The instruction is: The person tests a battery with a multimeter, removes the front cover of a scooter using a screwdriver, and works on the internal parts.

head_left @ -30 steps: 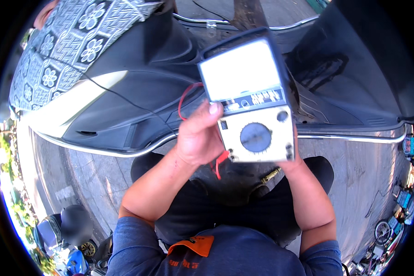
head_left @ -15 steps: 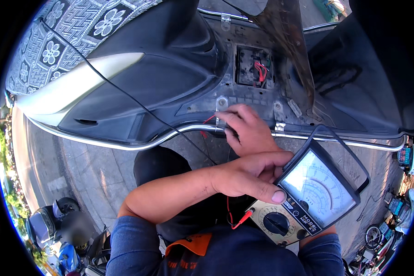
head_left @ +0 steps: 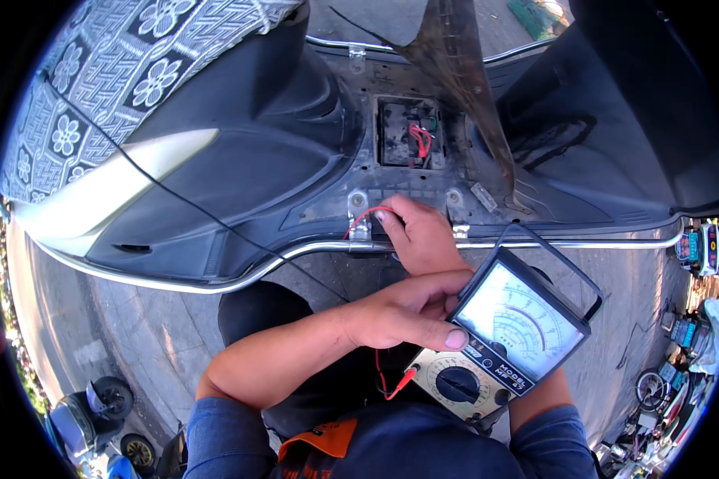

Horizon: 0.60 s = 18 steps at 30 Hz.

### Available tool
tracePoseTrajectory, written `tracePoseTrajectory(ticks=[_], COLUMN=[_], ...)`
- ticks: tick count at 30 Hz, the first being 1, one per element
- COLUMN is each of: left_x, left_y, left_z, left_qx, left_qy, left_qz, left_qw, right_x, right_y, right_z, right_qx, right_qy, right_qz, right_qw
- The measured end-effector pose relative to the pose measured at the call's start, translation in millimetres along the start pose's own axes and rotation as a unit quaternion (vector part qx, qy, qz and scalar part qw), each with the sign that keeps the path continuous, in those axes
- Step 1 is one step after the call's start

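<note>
My left hand (head_left: 411,315) grips the left side of an analog multimeter (head_left: 519,315), angled over my lap with its handle raised and a red plug in its lower left. My right hand (head_left: 415,235) reaches past it to the near edge of the scooter's floorboard (head_left: 311,211), finger and thumb closed on a red test lead (head_left: 359,219), whose tip is out of sight. Beyond that hand an open recess (head_left: 382,112) in the floorboard holds a red bundle of wires (head_left: 421,140) on a dark component. A long black cable (head_left: 184,199) hangs across the body panel.
A patterned cloth (head_left: 156,84) covers the upper left of the scooter. A dirty brown-black panel (head_left: 467,88) stands raised beside the recess. Metal brackets (head_left: 357,201) line the edge. Parked two-wheelers (head_left: 96,415) are at lower left, several more (head_left: 655,391) at the right, above pavement.
The multimeter has come down to the right and turned in my left hand. My right hand has left its side and moved up to the floorboard edge with the red lead.
</note>
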State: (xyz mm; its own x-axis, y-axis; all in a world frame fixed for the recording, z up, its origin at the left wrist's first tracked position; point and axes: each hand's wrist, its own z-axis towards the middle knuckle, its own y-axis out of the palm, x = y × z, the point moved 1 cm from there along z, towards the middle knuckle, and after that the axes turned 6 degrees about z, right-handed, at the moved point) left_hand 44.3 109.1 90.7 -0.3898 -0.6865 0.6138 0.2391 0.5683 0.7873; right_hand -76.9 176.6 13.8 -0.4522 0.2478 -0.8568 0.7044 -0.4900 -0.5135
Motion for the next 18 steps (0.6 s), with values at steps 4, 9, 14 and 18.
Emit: tracePoseTrajectory(ticks=[4,9,14,18], left_x=[2.9,11.3,14.9,21.6], left_y=[11.1,14.4,15.2,9.0], left_z=[-0.9,-8.6,-12.7,-8.6], left_qx=[-0.006,-0.021,0.043,0.065], left_qy=[0.033,0.018,0.002,-0.011], left_qz=[-0.029,-0.003,0.010,0.054], left_qw=[0.999,1.000,0.999,0.996], right_x=[-0.4,-13.8,-20.5,-28.1], right_y=[-14.1,-68.7,-122.9,-144.1], right_z=[7.7,0.9,-17.2,-25.1], right_qx=[0.029,-0.047,0.017,0.038], right_qy=[0.100,0.044,-0.020,-0.043], right_qz=[0.396,0.721,0.646,0.677], right_qw=[0.912,0.690,0.762,0.734])
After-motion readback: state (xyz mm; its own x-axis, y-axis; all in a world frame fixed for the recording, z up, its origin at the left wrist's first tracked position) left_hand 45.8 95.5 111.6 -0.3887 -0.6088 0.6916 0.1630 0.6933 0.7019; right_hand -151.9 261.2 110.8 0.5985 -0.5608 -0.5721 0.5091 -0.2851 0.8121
